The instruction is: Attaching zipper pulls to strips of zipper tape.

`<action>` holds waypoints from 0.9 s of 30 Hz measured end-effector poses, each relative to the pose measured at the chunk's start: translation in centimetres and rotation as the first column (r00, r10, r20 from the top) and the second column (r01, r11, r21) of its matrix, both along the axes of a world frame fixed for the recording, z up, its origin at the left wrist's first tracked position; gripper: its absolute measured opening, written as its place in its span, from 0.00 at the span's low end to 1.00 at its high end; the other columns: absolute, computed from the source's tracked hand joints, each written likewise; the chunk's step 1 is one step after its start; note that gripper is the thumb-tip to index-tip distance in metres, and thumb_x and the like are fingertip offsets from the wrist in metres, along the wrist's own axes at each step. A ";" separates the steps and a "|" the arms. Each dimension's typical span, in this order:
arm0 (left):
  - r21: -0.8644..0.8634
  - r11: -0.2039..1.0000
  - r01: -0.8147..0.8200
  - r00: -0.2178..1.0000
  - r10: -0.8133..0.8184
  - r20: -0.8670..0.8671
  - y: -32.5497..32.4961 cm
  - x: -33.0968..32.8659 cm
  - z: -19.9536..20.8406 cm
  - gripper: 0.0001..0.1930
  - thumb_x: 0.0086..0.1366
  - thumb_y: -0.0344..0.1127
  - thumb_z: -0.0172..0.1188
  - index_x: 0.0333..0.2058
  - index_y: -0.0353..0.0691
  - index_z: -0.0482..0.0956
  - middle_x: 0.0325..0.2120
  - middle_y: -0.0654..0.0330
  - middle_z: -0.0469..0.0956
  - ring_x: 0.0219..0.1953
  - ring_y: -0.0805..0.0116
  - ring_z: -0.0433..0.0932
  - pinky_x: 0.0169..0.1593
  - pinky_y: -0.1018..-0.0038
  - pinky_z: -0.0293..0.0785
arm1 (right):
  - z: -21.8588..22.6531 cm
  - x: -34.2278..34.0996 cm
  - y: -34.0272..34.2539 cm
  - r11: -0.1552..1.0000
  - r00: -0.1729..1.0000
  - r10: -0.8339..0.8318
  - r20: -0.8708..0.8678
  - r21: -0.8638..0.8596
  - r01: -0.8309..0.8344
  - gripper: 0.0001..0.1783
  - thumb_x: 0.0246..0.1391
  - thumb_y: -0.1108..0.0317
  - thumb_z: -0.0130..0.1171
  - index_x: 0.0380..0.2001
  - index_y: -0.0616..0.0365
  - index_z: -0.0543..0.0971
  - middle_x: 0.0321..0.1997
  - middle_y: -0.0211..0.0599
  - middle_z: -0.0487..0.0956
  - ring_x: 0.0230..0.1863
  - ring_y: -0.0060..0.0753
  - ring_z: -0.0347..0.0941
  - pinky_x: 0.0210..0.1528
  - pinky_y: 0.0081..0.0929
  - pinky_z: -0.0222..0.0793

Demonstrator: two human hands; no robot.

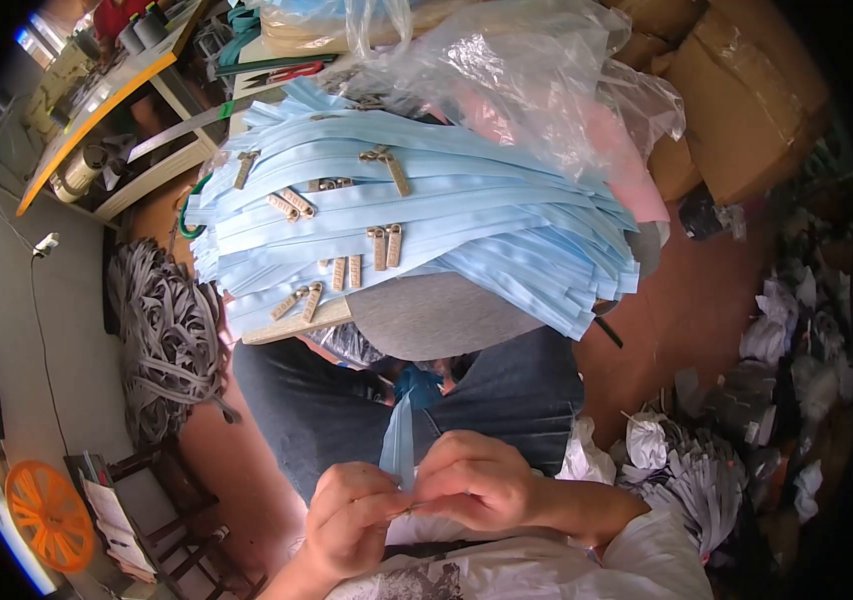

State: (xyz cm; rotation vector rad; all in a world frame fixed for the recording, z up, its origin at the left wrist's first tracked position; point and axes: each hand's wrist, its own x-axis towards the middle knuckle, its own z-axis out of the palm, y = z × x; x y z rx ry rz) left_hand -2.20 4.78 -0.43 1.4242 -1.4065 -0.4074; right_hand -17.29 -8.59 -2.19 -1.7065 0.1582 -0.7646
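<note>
Over my lap, both hands meet at the lower end of a light blue zipper [398,445]. My left hand [349,520] is closed, its fingertips pinching the zipper from the left. From the right, my right hand [474,482] pinches the same end, thumb and forefinger together. A small metallic bit shows between the fingertips, too small to make out. The zipper's free end points up and away from me. In front of my knees lies a thick pile of light blue zippers [486,220], several with metal pulls [386,248] hanging from them.
The pile rests on a small table with a grey rounded pad [446,315]. Clear plastic bags [516,70] and red-handled scissors [296,72] lie behind it. Grey tape [166,340] is heaped on the left floor, near an orange wheel [49,515]. Cardboard boxes [736,100] and scraps fill the right.
</note>
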 end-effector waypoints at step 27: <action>0.038 0.997 0.065 0.998 -0.064 -0.029 0.3 0.3 0.2 0.14 0.48 0.17 0.65 0.35 0.38 0.79 0.34 0.57 0.80 0.38 0.55 0.80 0.43 0.64 0.78 | -0.7 0.0 0.1 0.992 0.994 0.029 0.109 -0.125 -0.015 0.15 0.45 0.77 0.71 0.38 0.60 0.79 0.39 0.38 0.78 0.34 0.38 0.76 0.34 0.32 0.71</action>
